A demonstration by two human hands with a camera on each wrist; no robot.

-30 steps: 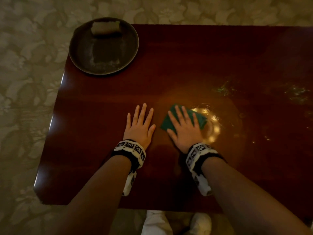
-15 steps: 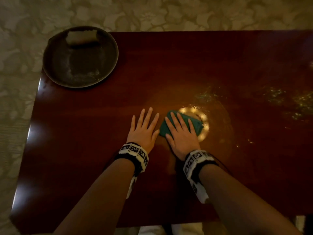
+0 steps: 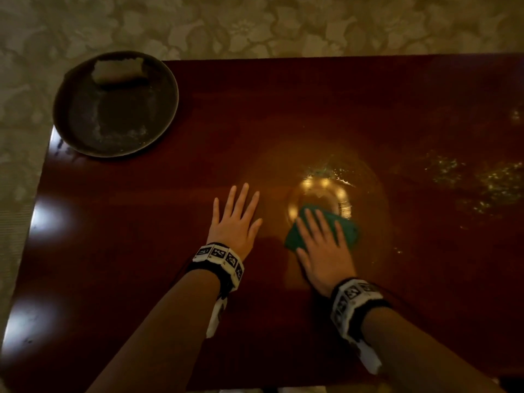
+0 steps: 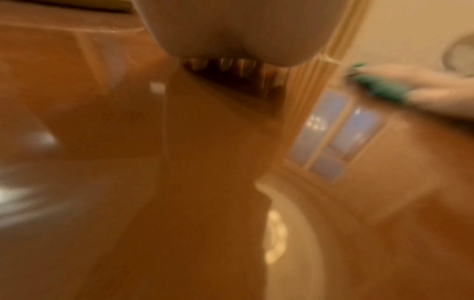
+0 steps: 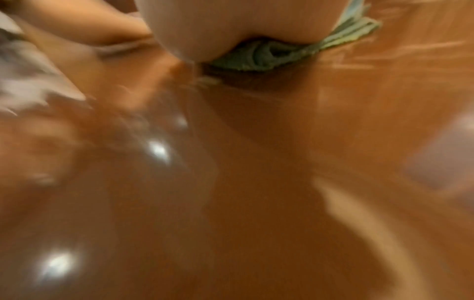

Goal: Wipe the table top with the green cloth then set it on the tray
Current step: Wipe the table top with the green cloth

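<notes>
right hand (image 3: 326, 248) flat on green cloth (image 3: 350, 229) | wristband (image 3: 219, 258) markings unreadable

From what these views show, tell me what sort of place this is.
Probably a furnished room in a home or hotel, not a workshop: a polished dark wooden table stands on floral-patterned carpet, and the left wrist view shows a paned window or door beside pale trim.

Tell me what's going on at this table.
A person is wiping the table top. The right hand presses a green cloth flat on the wood near a shiny wet patch, while the left hand rests flat beside it. The round tray sits at the far left corner, holding a pale block; the cloth isn't there yet.
</notes>
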